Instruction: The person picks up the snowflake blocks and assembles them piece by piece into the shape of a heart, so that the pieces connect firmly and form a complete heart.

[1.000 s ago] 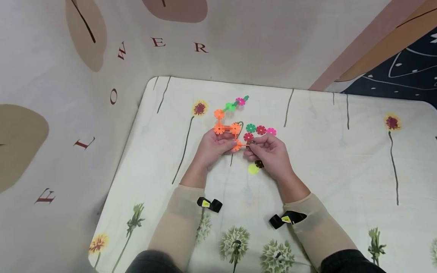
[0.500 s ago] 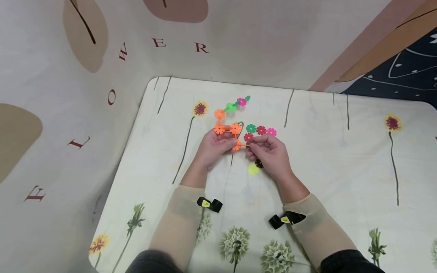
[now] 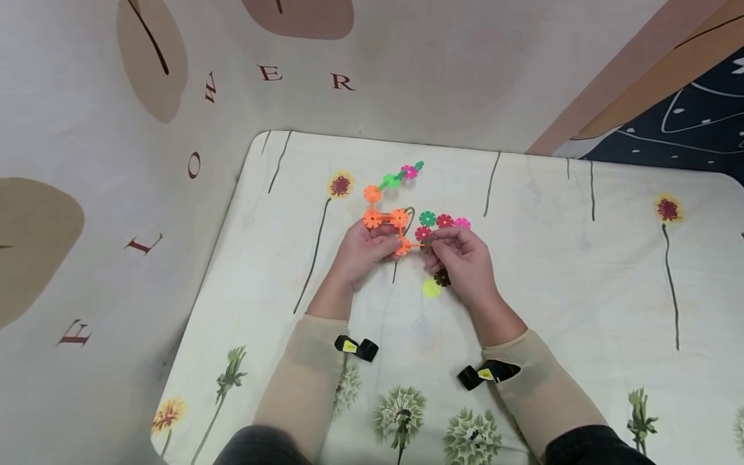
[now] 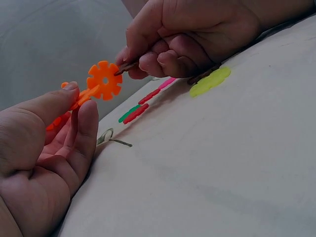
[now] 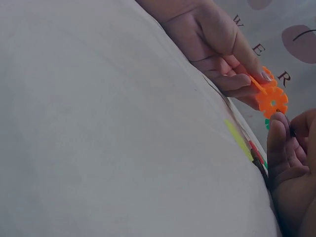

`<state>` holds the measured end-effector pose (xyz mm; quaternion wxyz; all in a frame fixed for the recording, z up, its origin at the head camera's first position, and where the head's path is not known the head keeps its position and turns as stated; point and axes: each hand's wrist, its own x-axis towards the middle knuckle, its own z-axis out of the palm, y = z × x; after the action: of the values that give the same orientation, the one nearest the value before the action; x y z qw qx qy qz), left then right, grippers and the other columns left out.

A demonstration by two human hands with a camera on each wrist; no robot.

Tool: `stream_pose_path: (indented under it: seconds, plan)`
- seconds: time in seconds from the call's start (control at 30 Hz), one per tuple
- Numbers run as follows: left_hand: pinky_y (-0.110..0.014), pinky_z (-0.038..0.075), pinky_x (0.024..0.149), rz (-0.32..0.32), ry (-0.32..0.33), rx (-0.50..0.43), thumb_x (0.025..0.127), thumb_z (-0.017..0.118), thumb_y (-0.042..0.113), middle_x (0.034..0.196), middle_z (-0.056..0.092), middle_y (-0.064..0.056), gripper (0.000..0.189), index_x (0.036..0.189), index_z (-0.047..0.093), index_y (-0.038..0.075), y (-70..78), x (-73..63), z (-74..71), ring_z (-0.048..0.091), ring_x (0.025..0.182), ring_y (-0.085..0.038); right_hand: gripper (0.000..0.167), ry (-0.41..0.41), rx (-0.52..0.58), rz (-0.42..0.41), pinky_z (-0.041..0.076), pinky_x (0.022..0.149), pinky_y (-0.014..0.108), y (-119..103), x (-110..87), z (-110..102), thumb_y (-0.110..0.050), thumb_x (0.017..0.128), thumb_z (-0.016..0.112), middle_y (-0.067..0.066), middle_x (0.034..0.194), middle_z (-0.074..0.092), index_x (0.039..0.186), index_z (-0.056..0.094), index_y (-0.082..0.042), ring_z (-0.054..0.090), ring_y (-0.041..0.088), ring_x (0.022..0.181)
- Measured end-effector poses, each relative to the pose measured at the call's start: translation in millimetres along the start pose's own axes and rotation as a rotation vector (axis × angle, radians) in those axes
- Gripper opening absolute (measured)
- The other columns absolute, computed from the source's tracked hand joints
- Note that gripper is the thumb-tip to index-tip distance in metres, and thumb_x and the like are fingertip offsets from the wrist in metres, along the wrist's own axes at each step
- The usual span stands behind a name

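My left hand (image 3: 361, 256) pinches a chain of orange snowflake discs (image 3: 372, 219), notched flat plastic pieces joined edge to edge. From its far end, a green disc (image 3: 391, 181) and a pink disc (image 3: 409, 172) stretch away over the table. Between the thumb and fingers of my right hand (image 3: 467, 266) is a brown snowflake disc (image 4: 127, 67), its edge meeting the rim of the nearest orange disc (image 4: 104, 80). Fingers cover part of the brown disc, so how deep its slot sits cannot be told.
Loose discs lie beyond my right hand: green (image 3: 427, 219), red (image 3: 444, 221) and pink (image 3: 462, 224), with another red disc (image 3: 422, 233) nearer. A yellow disc (image 3: 431, 288) and a dark disc (image 3: 442, 278) lie below it. A flower-print cloth (image 3: 569, 290) covers the table.
My right fingers have shifted slightly to the right along the brown disc, and more of it shows now. The left hand and its orange chain have barely moved.
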<state>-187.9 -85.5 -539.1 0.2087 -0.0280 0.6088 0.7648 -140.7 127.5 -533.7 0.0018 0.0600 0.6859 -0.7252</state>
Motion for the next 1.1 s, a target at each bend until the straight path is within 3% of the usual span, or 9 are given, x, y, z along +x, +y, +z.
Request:
stream_pose_path:
  seconds: [0.17,0.27,0.37,0.43,0.53,0.63,0.7,0.83,1.1]
  plan:
    - [-0.033,0.066,0.078,-0.006,-0.001,0.001,0.098,0.073,-0.007,0.113,0.070,-0.014,0.040,0.135,0.057,-0.003,2.2,-1.7,0.0,0.074,0.090,-0.017,0.010,0.194,-0.101,-0.104,0.050,0.055,0.021,1,2.7,-5,0.001,0.101,0.063,0.009,0.074,0.065,0.109,0.067,0.004,0.056,0.015,0.059]
    - [-0.032,0.066,0.078,-0.007,-0.004,-0.002,0.098,0.072,-0.008,0.112,0.069,-0.013,0.040,0.134,0.057,-0.004,2.4,-1.8,0.0,0.073,0.089,-0.017,0.008,0.291,-0.256,-0.217,0.044,0.063,0.022,5,6.6,-11,0.001,0.098,0.064,0.004,0.085,0.064,0.103,0.070,0.002,0.053,0.014,0.071]
    - [-0.031,0.066,0.077,-0.009,-0.002,-0.003,0.098,0.071,-0.008,0.111,0.069,-0.012,0.039,0.134,0.057,-0.004,2.6,-1.9,0.3,0.073,0.089,-0.017,0.008,0.336,-0.435,-0.291,0.044,0.081,0.031,6,9.4,-15,0.000,0.096,0.066,0.010,0.103,0.061,0.101,0.072,0.002,0.054,0.020,0.096]
    - [-0.031,0.065,0.076,-0.012,0.002,-0.006,0.098,0.071,-0.009,0.111,0.068,-0.012,0.039,0.134,0.056,-0.004,2.9,-2.1,0.7,0.073,0.089,-0.017,0.013,0.336,-0.534,-0.274,0.043,0.091,0.039,6,10.2,-17,-0.004,0.095,0.067,0.015,0.113,0.058,0.105,0.073,0.001,0.049,0.026,0.113]
    - [-0.030,0.065,0.076,-0.019,0.009,-0.012,0.098,0.071,-0.008,0.111,0.068,-0.011,0.039,0.133,0.056,-0.003,3.3,-2.5,1.2,0.073,0.090,-0.017,0.031,0.297,-0.690,-0.178,0.037,0.108,0.054,5,12.0,-19,-0.014,0.095,0.069,0.018,0.135,0.053,0.123,0.072,-0.002,0.036,0.034,0.137]
    - [-0.030,0.065,0.076,-0.023,0.012,-0.014,0.098,0.072,-0.008,0.111,0.068,-0.011,0.039,0.133,0.056,-0.002,3.4,-2.7,1.4,0.073,0.090,-0.017,0.051,0.226,-0.858,-0.089,0.027,0.116,0.066,5,12.7,-20,-0.024,0.097,0.066,0.021,0.153,0.044,0.143,0.063,-0.003,0.025,0.041,0.147]
    - [-0.030,0.065,0.076,-0.023,0.012,-0.013,0.098,0.072,-0.008,0.111,0.068,-0.011,0.038,0.132,0.056,-0.002,3.1,-2.7,1.4,0.073,0.090,-0.017,0.057,0.187,-0.942,-0.079,0.020,0.117,0.071,5,12.9,-21,-0.027,0.099,0.063,0.026,0.158,0.039,0.150,0.058,0.000,0.022,0.046,0.149]
    - [-0.031,0.065,0.077,-0.024,0.010,-0.012,0.098,0.072,-0.008,0.111,0.069,-0.012,0.037,0.131,0.056,-0.003,3.0,-2.9,1.3,0.073,0.090,-0.017,0.053,0.178,-0.983,-0.078,0.019,0.118,0.072,5,12.2,-20,-0.026,0.103,0.062,0.027,0.159,0.038,0.148,0.059,0.001,0.021,0.048,0.149]
    - [-0.032,0.066,0.078,-0.039,0.013,-0.004,0.098,0.073,-0.006,0.116,0.070,-0.013,0.039,0.133,0.055,-0.004,3.1,-3.2,0.8,0.074,0.092,-0.016,0.031,0.225,-0.906,-0.055,0.019,0.118,0.069,6,13.6,-19,-0.019,0.102,0.067,0.024,0.154,0.045,0.127,0.069,0.000,0.024,0.044,0.149]
